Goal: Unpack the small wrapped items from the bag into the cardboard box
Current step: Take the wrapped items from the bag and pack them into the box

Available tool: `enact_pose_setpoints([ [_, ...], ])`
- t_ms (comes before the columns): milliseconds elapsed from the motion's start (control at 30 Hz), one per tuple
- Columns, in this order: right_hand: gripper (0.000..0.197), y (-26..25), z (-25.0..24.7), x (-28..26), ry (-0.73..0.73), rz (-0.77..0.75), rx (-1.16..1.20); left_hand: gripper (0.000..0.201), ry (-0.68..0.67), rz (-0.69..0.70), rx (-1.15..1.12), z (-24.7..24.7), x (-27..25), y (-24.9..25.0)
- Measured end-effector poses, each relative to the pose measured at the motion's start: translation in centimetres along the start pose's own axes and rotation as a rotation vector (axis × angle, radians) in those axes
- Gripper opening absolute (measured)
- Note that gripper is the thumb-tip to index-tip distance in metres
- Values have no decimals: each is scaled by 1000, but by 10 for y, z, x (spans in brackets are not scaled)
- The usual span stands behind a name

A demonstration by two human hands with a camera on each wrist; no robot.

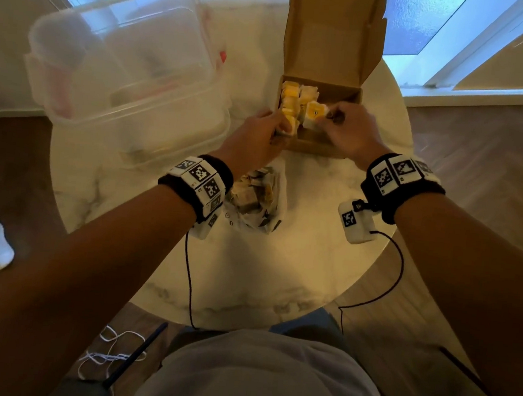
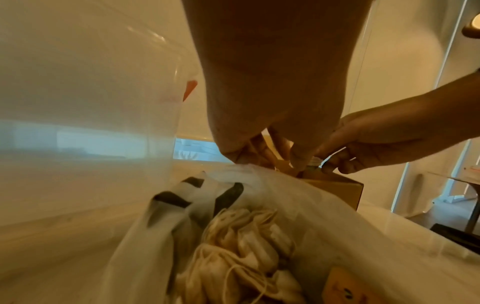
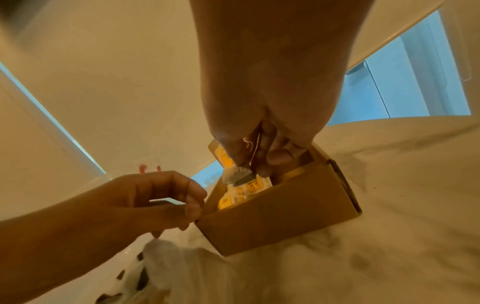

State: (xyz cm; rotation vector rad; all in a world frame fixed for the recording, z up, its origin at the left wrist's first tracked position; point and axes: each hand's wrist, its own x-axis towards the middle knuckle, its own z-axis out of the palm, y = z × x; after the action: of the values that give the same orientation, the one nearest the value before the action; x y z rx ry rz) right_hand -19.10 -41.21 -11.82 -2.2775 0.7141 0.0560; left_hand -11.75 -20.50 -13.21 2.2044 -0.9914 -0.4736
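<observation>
Pinching a yellow sachet (image 1: 314, 113) in our right hand (image 1: 351, 130), we steady the cardboard box (image 1: 319, 146) with curled left hand (image 1: 256, 136). Packed rows beneath may jam it.

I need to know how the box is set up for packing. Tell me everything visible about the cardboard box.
The cardboard box is plain brown, small, its hinged lid standing open at the far side. It sits on the marble table, partly filled with yellow wrapped items. The left hand touches its near left corner; the right hand pinches an item over it.
</observation>
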Motion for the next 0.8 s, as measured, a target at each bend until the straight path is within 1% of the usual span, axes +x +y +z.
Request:
enact_pose_setpoints([
  [100, 18, 9, 12, 21, -48, 12, -105, 17, -4, 11, 5, 8, 4, -7],
  [233, 18, 11, 23, 38, -104, 31, -125, 16, -20, -10, 33, 13, 8, -12],
  [333, 16, 8, 28, 43, -98, 81, -48, 15, -3, 11, 45, 15, 9, -13],
  [433, 17, 8, 32, 45, -34, 118, 53, 15, 9, 24, 59, 16, 9, -13],
  [533, 15, 11, 32, 45, -50, 78, 35, 16, 22, 21, 56, 16, 9, -12],
  [667, 25, 16, 30, 42, -103, -43, -29, 17, 32, 25, 66, 16, 9, -11],
  [800, 20, 16, 33, 43, -111, -68, -56, 18, 23, 19, 75, 17, 9, -11],
])
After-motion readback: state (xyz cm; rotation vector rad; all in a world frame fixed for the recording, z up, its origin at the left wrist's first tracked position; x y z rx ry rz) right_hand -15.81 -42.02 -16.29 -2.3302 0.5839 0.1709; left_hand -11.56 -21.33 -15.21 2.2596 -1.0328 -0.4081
